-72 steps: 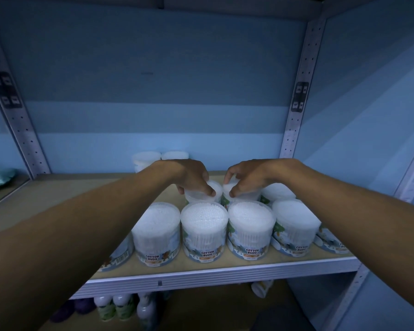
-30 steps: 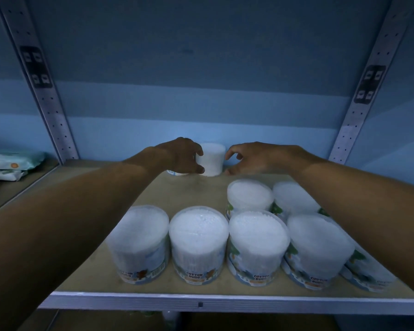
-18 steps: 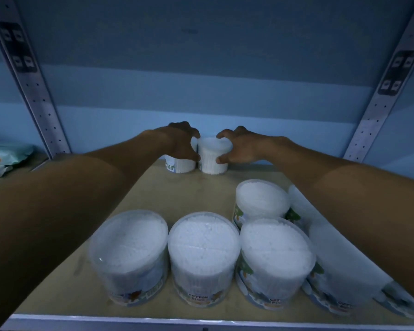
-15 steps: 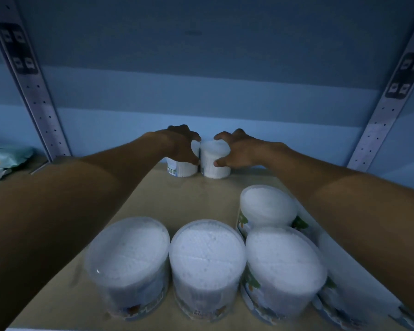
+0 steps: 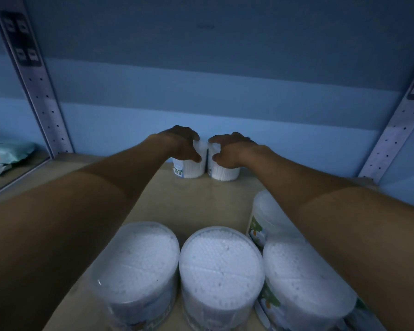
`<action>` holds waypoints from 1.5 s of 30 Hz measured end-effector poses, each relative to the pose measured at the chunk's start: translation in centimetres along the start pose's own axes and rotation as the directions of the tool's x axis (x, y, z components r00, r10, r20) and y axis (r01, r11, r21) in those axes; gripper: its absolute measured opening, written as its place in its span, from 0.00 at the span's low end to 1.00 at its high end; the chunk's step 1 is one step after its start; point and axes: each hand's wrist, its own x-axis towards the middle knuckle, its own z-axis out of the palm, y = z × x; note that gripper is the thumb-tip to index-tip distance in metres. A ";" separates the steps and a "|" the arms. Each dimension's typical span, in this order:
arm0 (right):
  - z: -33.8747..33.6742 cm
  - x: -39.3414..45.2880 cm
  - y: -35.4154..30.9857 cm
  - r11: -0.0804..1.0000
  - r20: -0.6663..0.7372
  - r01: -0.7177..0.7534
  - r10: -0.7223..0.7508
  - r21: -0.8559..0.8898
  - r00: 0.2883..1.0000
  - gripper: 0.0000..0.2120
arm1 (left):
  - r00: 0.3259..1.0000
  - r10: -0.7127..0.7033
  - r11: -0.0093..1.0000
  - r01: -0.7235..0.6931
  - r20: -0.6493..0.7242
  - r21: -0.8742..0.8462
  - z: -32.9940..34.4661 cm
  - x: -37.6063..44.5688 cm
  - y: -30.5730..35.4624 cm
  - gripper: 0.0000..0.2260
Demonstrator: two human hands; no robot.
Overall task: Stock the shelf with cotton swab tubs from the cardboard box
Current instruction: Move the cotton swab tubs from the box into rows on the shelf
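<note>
Two clear cotton swab tubs stand side by side at the back of the wooden shelf (image 5: 196, 206), close to the blue rear wall. My left hand (image 5: 182, 145) grips the left back tub (image 5: 189, 169) from above, fingers curled over its lid. My right hand (image 5: 230, 151) grips the right back tub (image 5: 224, 173) the same way. Three more tubs line the front edge: one on the left (image 5: 139, 266), one in the middle (image 5: 220, 268), one on the right (image 5: 299, 278). Behind that row, a further tub (image 5: 265, 216) is partly hidden by my right forearm.
Perforated metal uprights stand at the left (image 5: 34, 80) and right (image 5: 397, 125) of the bay. Packets of wipes (image 5: 7, 154) lie on the neighbouring shelf at the far left. Bare board lies between the front row and the two back tubs.
Both hands left the second-row tubs and reached to the back wall, each closing on a tub there. My head has moved closer and lower over the shelf.
</note>
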 end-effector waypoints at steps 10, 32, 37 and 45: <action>-0.1 -1.4 0.3 0.998 -0.045 0.036 -0.033 0.058 0.998 0.29 | 1.000 -0.001 0.999 0.001 0.002 -0.037 -0.4 -1.8 -0.8 0.34; 0.9 -7.7 -1.6 0.984 -0.131 0.123 -0.106 0.130 0.986 0.27 | 0.999 0.005 0.996 -0.002 0.034 -0.090 -1.5 -10.4 -0.9 0.28; 0.8 -8.5 -1.8 0.979 -0.126 0.138 -0.120 0.148 0.985 0.25 | 0.997 -0.012 0.995 0.020 0.080 -0.103 -1.9 -11.5 -1.5 0.32; -0.1 -9.1 -2.1 0.975 -0.020 0.163 -0.162 0.152 0.987 0.34 | 0.999 -0.040 0.983 0.043 0.022 -0.181 -1.2 -12.3 -2.0 0.35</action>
